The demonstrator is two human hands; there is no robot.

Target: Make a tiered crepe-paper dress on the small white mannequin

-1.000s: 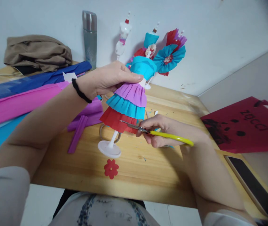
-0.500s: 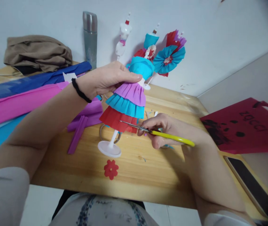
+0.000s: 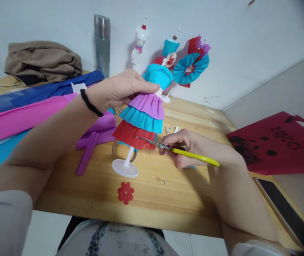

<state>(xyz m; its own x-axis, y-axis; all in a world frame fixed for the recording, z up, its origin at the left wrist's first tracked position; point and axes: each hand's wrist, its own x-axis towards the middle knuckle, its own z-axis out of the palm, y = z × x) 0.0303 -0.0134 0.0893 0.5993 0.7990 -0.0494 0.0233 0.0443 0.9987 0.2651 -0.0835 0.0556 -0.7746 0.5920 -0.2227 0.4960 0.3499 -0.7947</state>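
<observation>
My left hand (image 3: 130,87) is closed around the waist of a small dress form (image 3: 158,74), tilted on its white stand (image 3: 125,168). The form wears a turquoise top and a tiered crepe-paper skirt (image 3: 141,119) in purple, turquoise and red. In my right hand (image 3: 185,145) is a pair of scissors (image 3: 192,156) with yellow handles. Their blades point left and lie across the front of the red bottom tier. On the wooden table (image 3: 168,202) below the stand lies a red paper flower (image 3: 125,193).
Rolls of pink crepe paper (image 3: 29,112) and other colours lie left. A brown cloth (image 3: 43,60) and a metal bottle (image 3: 102,46) stand behind. More dress forms (image 3: 171,47) line the wall. At right are a red bag (image 3: 280,142) and a phone (image 3: 282,211). Scraps are scattered about.
The dress form's upper end has shifted very slightly left in my left hand. The scissors stay almost in place against the red tier.
</observation>
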